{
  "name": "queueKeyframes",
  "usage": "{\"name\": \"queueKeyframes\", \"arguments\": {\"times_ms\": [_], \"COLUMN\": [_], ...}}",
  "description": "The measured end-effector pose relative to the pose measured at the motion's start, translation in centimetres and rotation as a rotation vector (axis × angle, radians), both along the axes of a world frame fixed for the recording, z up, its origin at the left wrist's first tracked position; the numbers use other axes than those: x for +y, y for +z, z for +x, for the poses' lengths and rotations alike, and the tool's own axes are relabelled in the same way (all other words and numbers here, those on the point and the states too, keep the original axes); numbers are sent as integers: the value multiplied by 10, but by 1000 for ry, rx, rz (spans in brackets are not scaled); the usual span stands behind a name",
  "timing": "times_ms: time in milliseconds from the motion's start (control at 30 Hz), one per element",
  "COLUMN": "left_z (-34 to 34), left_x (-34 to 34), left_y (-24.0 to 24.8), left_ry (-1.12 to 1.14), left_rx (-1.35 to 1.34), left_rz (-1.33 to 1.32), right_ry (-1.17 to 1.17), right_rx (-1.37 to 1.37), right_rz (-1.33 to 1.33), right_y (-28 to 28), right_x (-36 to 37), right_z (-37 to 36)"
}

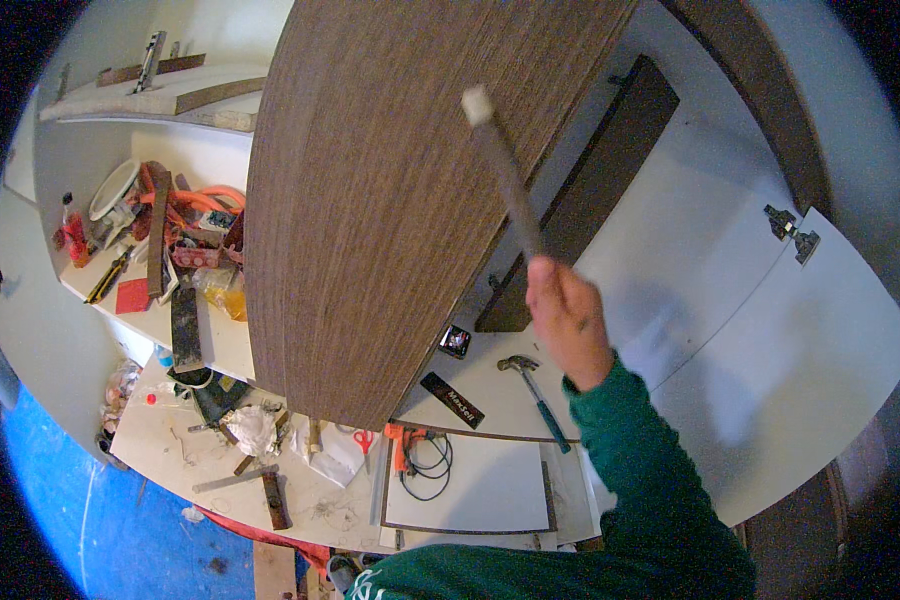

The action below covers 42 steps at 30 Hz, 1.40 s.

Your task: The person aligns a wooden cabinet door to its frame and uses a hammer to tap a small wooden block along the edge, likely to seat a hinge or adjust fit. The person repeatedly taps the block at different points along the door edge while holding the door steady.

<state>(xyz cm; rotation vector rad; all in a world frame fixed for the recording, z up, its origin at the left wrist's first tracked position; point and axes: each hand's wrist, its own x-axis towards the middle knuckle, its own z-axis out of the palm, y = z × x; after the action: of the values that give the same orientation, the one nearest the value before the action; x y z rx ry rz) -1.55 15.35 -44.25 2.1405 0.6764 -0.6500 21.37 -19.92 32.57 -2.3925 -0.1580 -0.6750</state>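
Note:
My right hand, in a green sleeve, is closed round one end of a thin brown stick with a pale, blunt tip. The stick is slightly blurred and points up and to the left, in front of a large wood-grain panel. Below the hand a claw hammer with a dark green grip lies on a white surface. A phone-like black device and a black strip with lettering lie left of the hammer. My left hand is out of sight.
White panels with dark hinges stand at the right, beside a dark brown board. An orange power tool with a black cable, red-handled scissors and crumpled wrapping lie below. A cluttered shelf is at the left.

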Motion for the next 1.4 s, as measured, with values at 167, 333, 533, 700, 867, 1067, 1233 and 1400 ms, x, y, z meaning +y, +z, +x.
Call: {"name": "queueKeyframes", "arguments": {"times_ms": [167, 333, 533, 700, 867, 1067, 1233, 1400], "left_z": [6, 11, 20, 19, 18, 10, -12, -42], "left_x": [-4, -8, -11, -14, -12, -4, 13, 38], "left_y": [-1, -2, -4, -3, -4, 0, 8, 7], "left_ry": [-7, -12, -23, -26, -23, -15, -29, -41], "left_rx": [-7, -6, -13, -12, -10, -24, -21, -29], "left_rz": [-4, -1, -8, -7, -1, 6, 36, 74], "right_ry": [77, 226, 141, 170, 85, 111, 230, 133], "right_rx": [-164, -174, -202, -222, -204, -234, -245, -140], "right_rz": [-47, 19, -101, -72, -55, -75, -55, -193], "right_y": [29, 87, 17, 87, 79, 16, 106, -9], "right_x": [3, 7, 5, 11, 8, 9, -6, -10], "right_z": [9, 24, 0, 24, 22, 15, 40, 27]}}
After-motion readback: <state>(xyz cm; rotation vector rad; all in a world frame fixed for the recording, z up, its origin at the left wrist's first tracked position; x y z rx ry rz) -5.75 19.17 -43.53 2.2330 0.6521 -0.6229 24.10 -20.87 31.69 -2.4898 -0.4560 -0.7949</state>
